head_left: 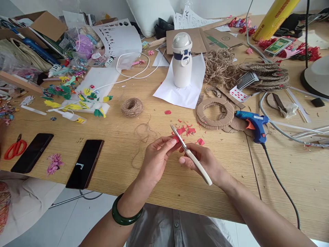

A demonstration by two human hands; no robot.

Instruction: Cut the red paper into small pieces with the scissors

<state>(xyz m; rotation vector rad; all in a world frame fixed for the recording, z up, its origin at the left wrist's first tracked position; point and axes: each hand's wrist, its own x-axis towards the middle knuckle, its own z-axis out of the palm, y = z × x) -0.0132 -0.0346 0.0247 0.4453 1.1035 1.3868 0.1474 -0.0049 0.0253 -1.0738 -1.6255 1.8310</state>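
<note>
My left hand [159,156] pinches a small piece of red paper [176,138] between thumb and fingers. In my right hand [203,159] is a pair of scissors [196,163] with white handles; its blades point away from me and lie across the red piece. The blades look closed or nearly so. Red paper scraps [189,130] are scattered on the table just beyond the blades. One red oval piece [167,112] lies apart, farther off. A ball of twine [132,107] sits to the left, its loose strand trailing toward my left hand.
A blue glue gun [253,123] lies at right beside a cardboard ring [215,113]. A white bottle [182,61] stands on paper at the back. Two phones [84,164] and red-handled scissors [15,149] lie at left. Another person's leg [28,195] shows at the lower left.
</note>
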